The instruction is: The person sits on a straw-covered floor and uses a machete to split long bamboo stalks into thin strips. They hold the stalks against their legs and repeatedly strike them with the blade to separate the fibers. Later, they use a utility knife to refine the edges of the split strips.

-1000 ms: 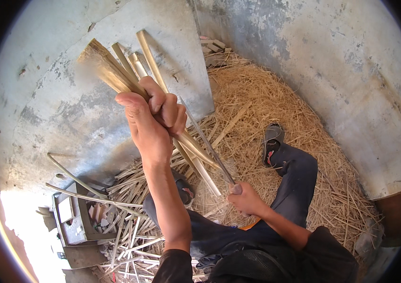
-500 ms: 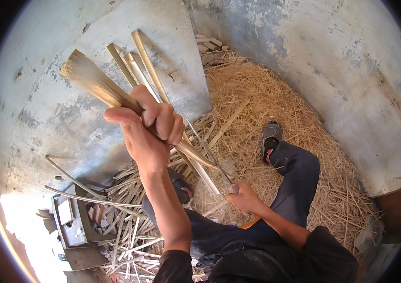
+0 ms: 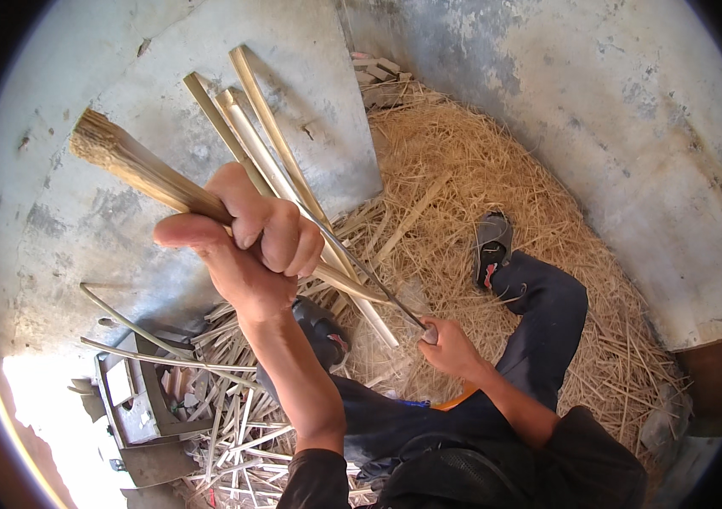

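Observation:
My left hand (image 3: 246, 242), raised at the left of centre, is closed round a split bamboo piece (image 3: 127, 159). Its thick, frayed end points up and left, and its thinner end slants down toward my right hand. Low at the centre, my right hand (image 3: 452, 349) grips the handle of a long, narrow-bladed knife (image 3: 378, 283). The blade slants up and left and crosses the bamboo near its thin end; whether the two touch I cannot tell. Behind my left hand, several long bamboo strips (image 3: 246, 85) lean against the wall.
Straw-like shavings (image 3: 454, 170) cover the floor between the weathered walls (image 3: 590, 127). Thin split strips (image 3: 242, 441) are heaped at lower left beside a battered box (image 3: 136, 416). My shoes (image 3: 493, 246) stand apart among the shavings. Broken bricks (image 3: 378, 72) lie in the far corner.
My left hand and the bamboo have moved left and down a little, the thick end most. The knife's handle has shifted slightly right and the blade lies closer along the bamboo.

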### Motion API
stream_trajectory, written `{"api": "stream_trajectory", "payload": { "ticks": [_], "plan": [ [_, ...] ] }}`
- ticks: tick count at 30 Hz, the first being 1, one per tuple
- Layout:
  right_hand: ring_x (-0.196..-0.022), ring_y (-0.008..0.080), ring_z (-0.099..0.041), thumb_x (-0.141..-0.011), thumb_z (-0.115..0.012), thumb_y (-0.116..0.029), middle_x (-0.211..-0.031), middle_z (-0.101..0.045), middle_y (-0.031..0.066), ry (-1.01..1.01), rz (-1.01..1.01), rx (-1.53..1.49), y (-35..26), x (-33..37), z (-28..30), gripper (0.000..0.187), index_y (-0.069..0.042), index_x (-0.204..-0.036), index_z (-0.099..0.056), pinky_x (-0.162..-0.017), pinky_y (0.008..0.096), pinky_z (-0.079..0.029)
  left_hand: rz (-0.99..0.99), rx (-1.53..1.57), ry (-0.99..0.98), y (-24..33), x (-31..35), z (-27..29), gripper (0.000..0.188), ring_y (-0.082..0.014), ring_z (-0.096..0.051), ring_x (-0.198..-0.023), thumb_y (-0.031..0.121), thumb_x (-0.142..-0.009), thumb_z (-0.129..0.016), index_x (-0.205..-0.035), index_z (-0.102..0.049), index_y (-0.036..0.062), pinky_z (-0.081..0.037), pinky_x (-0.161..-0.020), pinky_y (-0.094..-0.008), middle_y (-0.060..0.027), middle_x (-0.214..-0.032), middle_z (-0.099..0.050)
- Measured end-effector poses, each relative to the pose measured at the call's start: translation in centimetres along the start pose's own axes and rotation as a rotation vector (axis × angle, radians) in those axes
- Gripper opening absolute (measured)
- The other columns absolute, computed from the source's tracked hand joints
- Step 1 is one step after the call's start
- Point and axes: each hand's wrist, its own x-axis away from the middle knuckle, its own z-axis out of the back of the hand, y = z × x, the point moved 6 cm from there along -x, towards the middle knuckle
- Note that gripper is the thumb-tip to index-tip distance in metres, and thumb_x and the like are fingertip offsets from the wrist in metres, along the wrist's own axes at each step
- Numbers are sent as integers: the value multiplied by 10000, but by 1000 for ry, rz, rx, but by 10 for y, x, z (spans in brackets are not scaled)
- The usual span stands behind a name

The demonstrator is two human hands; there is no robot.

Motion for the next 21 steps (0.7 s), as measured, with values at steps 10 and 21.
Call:
{"api": "stream_trajectory", "payload": {
  "ticks": [10,21],
  "plan": [
    [-558,158,-586,-863,-647,-104,-628,-557,49,-128,-48,-291,-84,2,-5,253,47,-1064,-627,-518,328,-460,-5,25,-152,-3,-6,-12,555,-61,-144,-324,652,-988,-422,-788,-372,137,-130,-287,-241,47,-438,-210],
    [-429,130,-400,-901,-631,-64,-551,-428,-13,-25,-323,-241,95,0,-53,81,-30,-974,-637,-469,344,-350,-41,75,-182,7,2,-4,547,-62,-180,-307,611,-1009,-428,-783,-392,115,-141,-281,-233,34,-422,-233]
  ]
}}
